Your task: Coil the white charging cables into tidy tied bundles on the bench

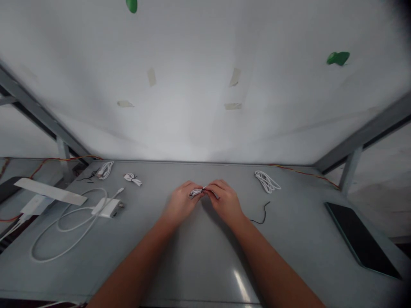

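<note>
A small bundle of white cable (pixel 195 192) is held between my two hands over the middle of the table. My left hand (pixel 184 200) pinches the bundle from the left. Meeting it from the right, my right hand (pixel 224 201) has its fingers closed at a dark tie (pixel 203 190) around the bundle. Fingers hide part of both the cable and the tie. To the right of my right hand lies a loose black tie (pixel 265 212). Farther back on that side rests a coiled white cable (pixel 267 181).
A white charger (pixel 107 208) with a long loose cable (pixel 48 259) lies left. Behind it are a tied white cable (pixel 132 179) and another coil (pixel 105 170). A phone-like dark slab (pixel 361 239) rests right. A white panel (pixel 195 128) rises at the grey table's (pixel 205 273) back.
</note>
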Available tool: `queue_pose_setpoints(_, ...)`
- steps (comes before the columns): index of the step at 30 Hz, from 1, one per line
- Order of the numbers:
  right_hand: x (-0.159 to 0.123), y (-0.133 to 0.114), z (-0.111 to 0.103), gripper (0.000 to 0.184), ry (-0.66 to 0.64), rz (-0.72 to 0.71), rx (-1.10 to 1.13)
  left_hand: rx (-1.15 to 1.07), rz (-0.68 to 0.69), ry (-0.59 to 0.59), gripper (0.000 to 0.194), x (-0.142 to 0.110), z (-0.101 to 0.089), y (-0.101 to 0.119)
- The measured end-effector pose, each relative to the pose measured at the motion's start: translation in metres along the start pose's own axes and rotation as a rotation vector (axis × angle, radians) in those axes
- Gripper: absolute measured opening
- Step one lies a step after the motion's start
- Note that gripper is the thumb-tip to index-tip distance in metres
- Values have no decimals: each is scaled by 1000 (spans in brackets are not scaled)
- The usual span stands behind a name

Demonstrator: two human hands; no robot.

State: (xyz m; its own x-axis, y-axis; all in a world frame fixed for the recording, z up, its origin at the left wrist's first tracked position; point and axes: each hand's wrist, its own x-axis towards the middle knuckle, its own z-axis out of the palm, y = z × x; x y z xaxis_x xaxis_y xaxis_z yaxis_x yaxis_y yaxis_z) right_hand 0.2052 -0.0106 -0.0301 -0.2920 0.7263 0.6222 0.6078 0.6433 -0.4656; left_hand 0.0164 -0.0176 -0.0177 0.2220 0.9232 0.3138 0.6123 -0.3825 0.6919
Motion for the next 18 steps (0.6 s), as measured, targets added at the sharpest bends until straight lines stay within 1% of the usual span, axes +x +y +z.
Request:
queue_pose_setpoints(3,1,0,-2,23,-28,-56,-57,2,-9,-11,9,1,-2,1)
queue_pose_setpoints(6,1,-4,-4,22,-47,-86,-67,-2,-15,-23,8,1,-3,1)
queue_pose_setpoints(8,1,-8,-3,22,-75,-82,-77,10,-7,-35,8,1,-2,1)
queue_pose_setpoints(10,0,-11,0,21,-73,-24,-76,38,19,-33,10,-2,1,0)
queue_pose_setpoints(12,-1,-13,7,17,-28,121,0,109,40,-12,15,-5,6,-1)
queue_pose_setpoints(14,-2,-12,14,14,9,357,216,220,48,-5,22,-8,10,-2)
queue_pose_setpoints(16,-1,-8,19,21,-30,626,586,308,57,-20,29,-10,15,-2)
queue_pose_setpoints(17,-1,-5,20,25,-75,737,792,316,70,-26,30,-10,17,-2)
queue_pose_setpoints(18,0,-3,20,27,-122,816,978,296,90,-23,30,-9,19,-2)
